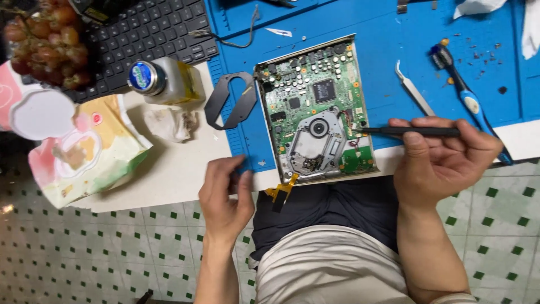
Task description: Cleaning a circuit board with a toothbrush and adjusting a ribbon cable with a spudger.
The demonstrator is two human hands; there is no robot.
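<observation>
My left hand (pixel 225 194) is closest to me, at the table (pixel 180 169) edge. Its grip is loosely curled and holds nothing. My right hand (pixel 444 155) pinches a thin black tool (pixel 410 132). I should keep the tip steady and press softly. The circuit board (pixel 315 107) lies on the blue mat (pixel 382 45), between my hands, with the tool tip touching its right side.

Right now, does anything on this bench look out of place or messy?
Yes. Small brown crumbs litter the blue mat beside the toothbrush, and grapes sit on the keyboard near the open circuit board.
</observation>
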